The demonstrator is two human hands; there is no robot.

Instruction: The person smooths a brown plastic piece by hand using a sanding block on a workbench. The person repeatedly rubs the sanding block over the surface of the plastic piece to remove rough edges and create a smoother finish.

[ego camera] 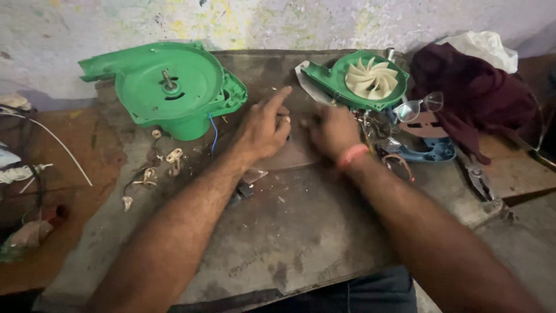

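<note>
My left hand (263, 126) rests palm down on a dark flat plate (289, 155) in the middle of the workbench, index finger stretched toward the wall. My right hand (333, 130), with a pink band at the wrist, lies close beside it with fingers curled; whether it pinches a small part I cannot tell. A green blower housing (168, 87) with a metal shaft stands to the left. To the right lies a green cover with a cream fan wheel (370, 78).
Small metal clips and wire ends (156, 168) lie left of my arms. Eyeglasses (420, 105), a blue handle piece (434, 152), pliers (478, 179), a maroon cloth (475, 93) and a white cloth (483, 46) crowd the right. White cables (52, 139) run at far left.
</note>
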